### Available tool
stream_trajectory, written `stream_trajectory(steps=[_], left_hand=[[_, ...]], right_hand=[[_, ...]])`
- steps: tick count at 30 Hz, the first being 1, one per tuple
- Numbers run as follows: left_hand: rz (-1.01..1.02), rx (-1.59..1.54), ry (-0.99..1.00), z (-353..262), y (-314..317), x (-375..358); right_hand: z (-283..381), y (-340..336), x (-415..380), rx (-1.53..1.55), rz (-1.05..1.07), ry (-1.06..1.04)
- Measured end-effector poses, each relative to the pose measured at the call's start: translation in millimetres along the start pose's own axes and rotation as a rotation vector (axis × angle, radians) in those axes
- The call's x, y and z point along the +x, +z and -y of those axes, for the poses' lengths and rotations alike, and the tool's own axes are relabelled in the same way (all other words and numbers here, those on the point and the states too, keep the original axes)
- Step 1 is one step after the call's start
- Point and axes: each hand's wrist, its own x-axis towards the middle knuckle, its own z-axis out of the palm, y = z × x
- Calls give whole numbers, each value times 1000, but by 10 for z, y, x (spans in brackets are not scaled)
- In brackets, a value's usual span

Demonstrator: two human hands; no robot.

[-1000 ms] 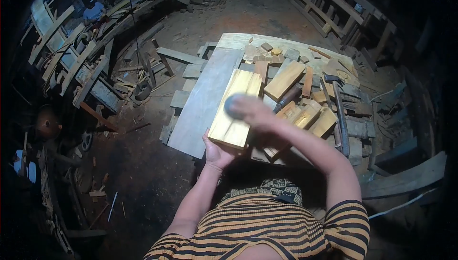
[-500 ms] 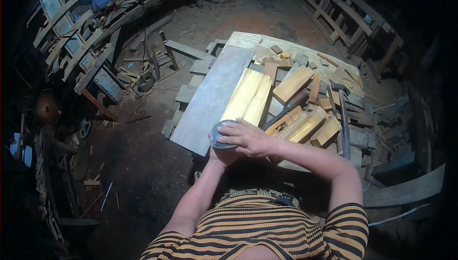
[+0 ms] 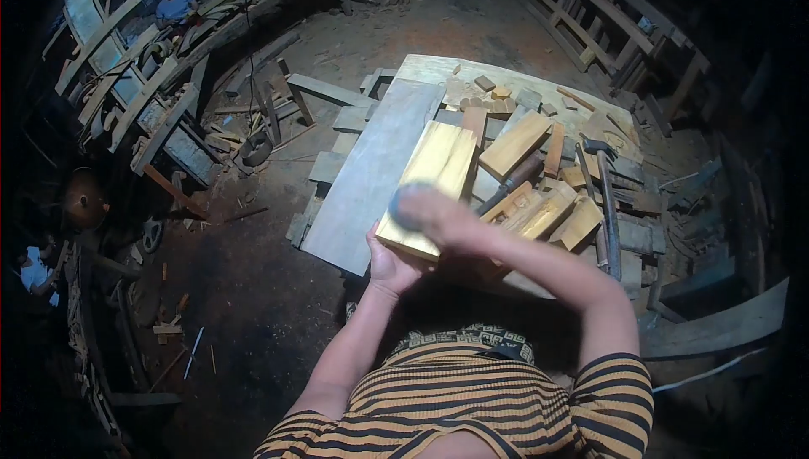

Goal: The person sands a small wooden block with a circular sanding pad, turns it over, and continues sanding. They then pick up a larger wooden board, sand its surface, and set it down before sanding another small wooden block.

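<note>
A pale yellow wooden block (image 3: 438, 156) lies lengthwise in front of me, its near end raised in my left hand (image 3: 393, 267). The thumb runs up the block's left edge and the fingers go underneath, where they are hidden. On the upper face, near that end, my right hand (image 3: 442, 219) presses a round grey-blue sanding disc (image 3: 408, 206). Motion smears this hand and the disc, so single fingers do not show clearly. Under and left of the block is a wide grey board (image 3: 371, 164) on the bench.
To the right lie several wood blocks (image 3: 516, 143), a dark-handled tool (image 3: 516, 179), a wooden hand plane (image 3: 510, 206) and a hammer (image 3: 605, 181). Small offcuts (image 3: 484, 84) sit at the back. Lumber stacks (image 3: 590, 13) stand beyond. Another person (image 3: 175, 6) is at the far left.
My right hand and the disc have moved up and right, from the block's near end onto its upper face. That end of the block now shows; my left hand stays beneath it.
</note>
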Motion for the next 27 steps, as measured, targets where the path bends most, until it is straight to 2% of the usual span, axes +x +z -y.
stream_trajectory(steps=[1,2,4,6,8,10,12,14,15,16,17,18,20,22,26,27], left_hand=[[-95,-6,-13,7,101,-53],[-61,-196,-45,-17,-13,-17],[-89,-44,-34,-15,49,-31],[-27,22,19,11,132,-38],[-7,8,17,22,139,-26],[-36,30,9,32,191,-40],[-42,84,-1,40,120,-25],[-12,85,0,21,80,-28],[-26,79,-2,15,127,-37],[-20,86,-12,2,164,-21],[-63,75,7,-15,191,-7],[-107,63,27,-33,220,6],[-82,104,16,-48,316,45],[-95,193,-18,-27,429,107],[124,202,-150,67,569,506],[184,188,-180,110,578,651]], right_hand=[[201,61,-202,202,-29,38],[364,-97,-220,323,71,43],[244,-175,-304,372,134,37],[-250,-53,-435,230,68,63],[-590,-162,-443,79,-67,301],[-1122,10,-554,-22,-160,488],[-1016,-79,-486,-97,-250,699],[-676,-338,-317,220,-146,729],[-503,-230,-367,255,-287,546],[-310,-139,-484,134,-314,344],[30,-309,-515,125,-147,315],[217,-266,-709,306,-112,345],[492,-487,-920,476,-20,426],[597,-726,-1126,753,-147,724],[530,-1027,-1627,723,-739,1122],[514,-1050,-1771,669,-759,1189]])
